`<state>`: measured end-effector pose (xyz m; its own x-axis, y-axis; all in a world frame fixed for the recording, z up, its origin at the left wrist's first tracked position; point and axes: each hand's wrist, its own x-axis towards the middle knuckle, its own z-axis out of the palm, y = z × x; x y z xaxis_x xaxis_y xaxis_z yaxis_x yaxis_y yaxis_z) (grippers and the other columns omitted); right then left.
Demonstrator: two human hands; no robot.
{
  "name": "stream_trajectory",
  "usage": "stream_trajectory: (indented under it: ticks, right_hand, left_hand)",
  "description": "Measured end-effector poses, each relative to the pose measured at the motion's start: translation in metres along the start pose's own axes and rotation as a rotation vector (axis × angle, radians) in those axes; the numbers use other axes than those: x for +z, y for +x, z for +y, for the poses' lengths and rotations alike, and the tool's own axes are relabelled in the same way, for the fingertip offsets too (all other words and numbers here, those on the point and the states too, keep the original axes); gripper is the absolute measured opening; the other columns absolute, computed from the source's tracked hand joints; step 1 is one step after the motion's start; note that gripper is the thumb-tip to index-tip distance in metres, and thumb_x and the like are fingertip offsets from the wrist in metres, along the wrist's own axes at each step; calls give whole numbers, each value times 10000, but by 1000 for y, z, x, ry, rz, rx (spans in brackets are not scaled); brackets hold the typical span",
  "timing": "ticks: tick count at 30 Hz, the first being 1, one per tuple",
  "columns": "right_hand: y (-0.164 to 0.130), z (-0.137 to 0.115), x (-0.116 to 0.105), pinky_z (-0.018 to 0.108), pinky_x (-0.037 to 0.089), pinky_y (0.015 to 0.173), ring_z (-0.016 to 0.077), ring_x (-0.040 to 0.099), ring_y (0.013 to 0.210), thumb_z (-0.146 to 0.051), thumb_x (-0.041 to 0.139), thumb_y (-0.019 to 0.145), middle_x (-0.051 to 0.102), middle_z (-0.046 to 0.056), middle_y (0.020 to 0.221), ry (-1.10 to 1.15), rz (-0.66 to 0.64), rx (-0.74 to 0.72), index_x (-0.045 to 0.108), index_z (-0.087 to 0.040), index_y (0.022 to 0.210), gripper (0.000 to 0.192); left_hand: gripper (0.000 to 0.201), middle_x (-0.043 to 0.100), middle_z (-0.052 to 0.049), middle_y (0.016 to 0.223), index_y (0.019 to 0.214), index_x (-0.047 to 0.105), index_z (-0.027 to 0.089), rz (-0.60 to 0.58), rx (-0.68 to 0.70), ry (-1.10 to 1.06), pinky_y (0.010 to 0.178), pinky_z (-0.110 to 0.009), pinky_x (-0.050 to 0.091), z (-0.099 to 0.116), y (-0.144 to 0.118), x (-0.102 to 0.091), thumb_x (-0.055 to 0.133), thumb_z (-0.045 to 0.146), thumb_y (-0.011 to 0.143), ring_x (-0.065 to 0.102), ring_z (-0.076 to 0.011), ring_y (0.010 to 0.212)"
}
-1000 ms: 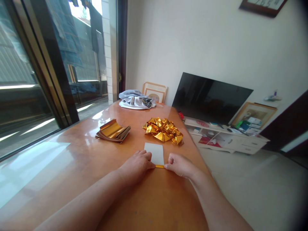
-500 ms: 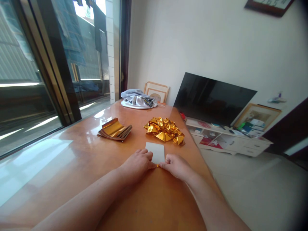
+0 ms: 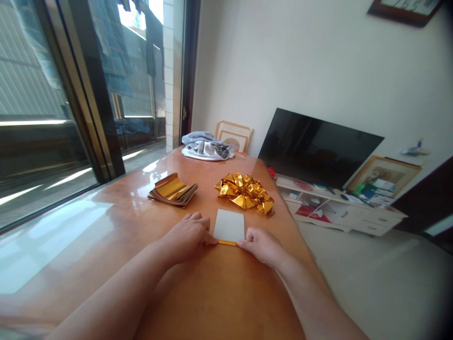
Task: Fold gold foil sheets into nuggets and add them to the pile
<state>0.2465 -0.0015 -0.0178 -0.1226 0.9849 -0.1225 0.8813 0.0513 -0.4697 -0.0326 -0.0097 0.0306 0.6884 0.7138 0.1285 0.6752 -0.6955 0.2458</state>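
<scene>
A small sheet of paper (image 3: pixel 229 225), white side up, lies on the wooden table (image 3: pixel 106 222) in front of me. Its near edge is folded over into a narrow gold strip. My left hand (image 3: pixel 189 234) presses the left end of that strip with its fingertips. My right hand (image 3: pixel 261 245) pinches the right end. A flat stack of gold foil sheets (image 3: pixel 173 189) lies beyond my left hand. A heap of crumpled or folded gold foil pieces (image 3: pixel 246 191) sits just past the sheet.
A bundle of grey and white cloth (image 3: pixel 205 146) lies at the table's far end, by framed pictures (image 3: pixel 234 135). A dark TV (image 3: pixel 318 147) leans on a low white cabinet (image 3: pixel 339 208) to the right. Glass sliding doors (image 3: pixel 53 104) run along the left.
My hands have spread apart along the folded gold edge, the left sliding left, so more of the strip shows. The view has shifted slightly.
</scene>
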Motion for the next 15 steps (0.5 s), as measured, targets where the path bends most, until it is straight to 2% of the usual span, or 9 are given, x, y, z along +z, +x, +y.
stream_trajectory:
  ticks: [4, 8, 12, 15]
  right_hand:
    - [-1, -1, 0, 253, 202, 524, 112, 472, 579, -575, 699, 813, 623, -36, 670, -15, 10, -1, 564, -212, 737, 395]
    - [-4, -7, -2, 254, 221, 535, 123, 502, 605, -539, 702, 819, 640, -32, 697, -32, 32, -11, 568, -215, 743, 359]
    - [-8, -13, -7, 242, 280, 581, 138, 543, 703, -406, 714, 826, 657, -9, 820, -40, 73, -133, 617, -219, 811, 211]
    - [-9, -13, -11, 234, 324, 625, 137, 554, 737, -288, 695, 827, 653, 4, 879, -21, 46, -222, 649, -216, 846, 87]
  left_hand:
    - [269, 591, -57, 818, 714, 756, 280, 19, -28, -41, 744, -357, 313, -6, -4, -3, 567, 129, 831, 464, -227, 823]
    - [274, 616, -52, 808, 680, 749, 271, 21, -48, -98, 772, -346, 338, -11, -4, -2, 560, 146, 833, 486, -218, 805]
    - [249, 642, -45, 777, 703, 761, 262, 16, -65, -205, 815, -334, 374, -12, 0, 0, 571, 204, 854, 522, -203, 765]
    - [261, 670, -39, 804, 759, 778, 263, 19, -87, -236, 834, -323, 397, -13, 2, 2, 549, 157, 827, 562, -197, 774]
